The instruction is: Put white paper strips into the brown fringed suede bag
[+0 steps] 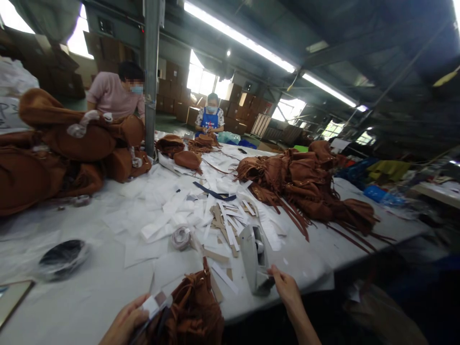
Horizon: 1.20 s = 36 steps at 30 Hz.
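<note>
At the lower left, my left hand (pixel 129 318) is closed on a small white tag (pixel 154 304) with a clear, shiny part at its end. Right beside it a brown fringed bag (pixel 197 306) rests at the table's near edge, its lower part cut off by the frame. My right hand (pixel 285 285) has its fingers pinched together at the near end of a grey tape dispenser (pixel 253 258). Whatever lies between those fingertips is too small to make out. A roll of clear tape (pixel 180 238) lies left of the dispenser.
White paper sheets and cardboard strips (pixel 224 223) litter the table (pixel 104 287). Brown bags are piled left (pixel 79 143) and right (pixel 298 182). A wrapped black roll (pixel 63 256) lies at left, near a metal post (pixel 150 76). Two people (pixel 210 117) work across the table.
</note>
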### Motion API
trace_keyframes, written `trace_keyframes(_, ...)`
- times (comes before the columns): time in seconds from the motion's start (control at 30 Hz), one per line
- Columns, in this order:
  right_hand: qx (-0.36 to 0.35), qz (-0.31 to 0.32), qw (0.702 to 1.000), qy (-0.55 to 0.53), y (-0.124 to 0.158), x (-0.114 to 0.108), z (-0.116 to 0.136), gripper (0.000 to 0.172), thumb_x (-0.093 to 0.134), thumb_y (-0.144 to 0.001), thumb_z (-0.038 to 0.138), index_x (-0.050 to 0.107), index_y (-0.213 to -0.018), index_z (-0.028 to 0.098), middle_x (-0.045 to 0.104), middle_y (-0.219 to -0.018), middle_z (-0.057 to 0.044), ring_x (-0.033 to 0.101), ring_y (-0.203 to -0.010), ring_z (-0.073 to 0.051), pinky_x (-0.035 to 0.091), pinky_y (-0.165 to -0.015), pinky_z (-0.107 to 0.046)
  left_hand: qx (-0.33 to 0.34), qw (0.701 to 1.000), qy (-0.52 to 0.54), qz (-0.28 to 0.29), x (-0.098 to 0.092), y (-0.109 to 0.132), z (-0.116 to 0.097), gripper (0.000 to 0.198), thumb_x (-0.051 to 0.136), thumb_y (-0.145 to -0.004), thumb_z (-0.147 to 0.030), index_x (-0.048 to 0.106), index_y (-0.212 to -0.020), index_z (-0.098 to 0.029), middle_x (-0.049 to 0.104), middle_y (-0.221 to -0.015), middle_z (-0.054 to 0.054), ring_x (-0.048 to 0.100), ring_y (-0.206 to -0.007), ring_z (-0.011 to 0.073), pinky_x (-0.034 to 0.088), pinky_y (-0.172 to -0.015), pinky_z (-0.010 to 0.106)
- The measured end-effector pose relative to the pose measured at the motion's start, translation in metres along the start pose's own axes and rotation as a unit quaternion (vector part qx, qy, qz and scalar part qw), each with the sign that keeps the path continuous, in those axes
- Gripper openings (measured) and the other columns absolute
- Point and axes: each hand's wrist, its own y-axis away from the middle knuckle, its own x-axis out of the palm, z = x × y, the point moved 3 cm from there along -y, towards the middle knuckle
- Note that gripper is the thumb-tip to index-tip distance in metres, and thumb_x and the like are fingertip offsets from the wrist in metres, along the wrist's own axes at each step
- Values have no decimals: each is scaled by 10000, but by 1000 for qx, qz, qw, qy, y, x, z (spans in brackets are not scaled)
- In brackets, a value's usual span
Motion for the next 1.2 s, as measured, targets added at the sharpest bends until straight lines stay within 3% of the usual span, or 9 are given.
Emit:
trace_keyframes(0.23,3,13,997,-81,9,3,6,468,672,-520,545,757,-691,117,733,-725,-91,670,-789,-308,517,-740,-364,5,999,-21,-34,-4,6,-2,362,802,-519,-267,651,-832,-166,562,-522,-18,493,-398,132,357,-338,199)
trace_keyframes(0.33,13,-26,993,-117,15,-3,6,484,692,-497,533,758,-732,115,740,-797,-105,667,-849,-313,521,-776,-376,6,999,-26,-37,-8,6,-2,381,804,-535,-274,648,-865,-165,586,-555,-16,458,-369,109,310,-312,187)
trace_keyframes(0.47,31,-78,986,-143,26,-13,-1,487,714,-502,510,757,-781,114,737,-917,-118,637,-979,-338,495,-873,-400,4,999,-8,-36,-13,2,4,389,812,-534,-280,615,-844,-151,585,-549,-26,305,-286,21,202,-283,141)
trace_keyframes(0.63,64,-69,985,-143,48,-8,-17,521,711,-509,538,749,-783,97,739,-812,-113,671,-846,-322,536,-728,-377,-4,999,15,-46,-18,-5,10,391,824,-533,-310,568,-780,-147,589,-535,-21,289,-292,-2,179,-299,107)
trace_keyframes(0.83,68,-49,993,-87,60,12,-33,629,596,-567,656,727,-794,84,703,-649,-103,641,-585,-249,484,-512,-315,11,997,-10,-73,-10,-2,10,491,812,-573,-392,558,-927,-166,560,-528,-40,257,-296,1,158,-297,110)
trace_keyframes(1.0,45,-75,996,6,48,12,-28,529,533,-614,630,722,-764,159,703,-646,-103,644,-649,-271,472,-624,-334,19,995,-51,-87,-3,4,7,470,793,-596,-401,546,-931,-182,538,-517,-57,278,-318,20,174,-317,127)
trace_keyframes(1.1,45,-75,995,49,49,11,-30,497,497,-608,607,721,-762,191,723,-727,-123,654,-756,-313,463,-683,-357,37,996,-65,-52,4,6,3,426,748,-643,-435,533,-900,-172,547,-549,-52,241,-331,10,159,-326,135)
trace_keyframes(1.2,62,-44,993,89,61,12,-46,379,500,-510,562,665,-554,223,700,-645,-145,645,-712,-363,456,-649,-405,49,996,-69,-8,10,7,-1,380,695,-693,-437,511,-898,-176,508,-566,-71,231,-345,13,157,-326,140)
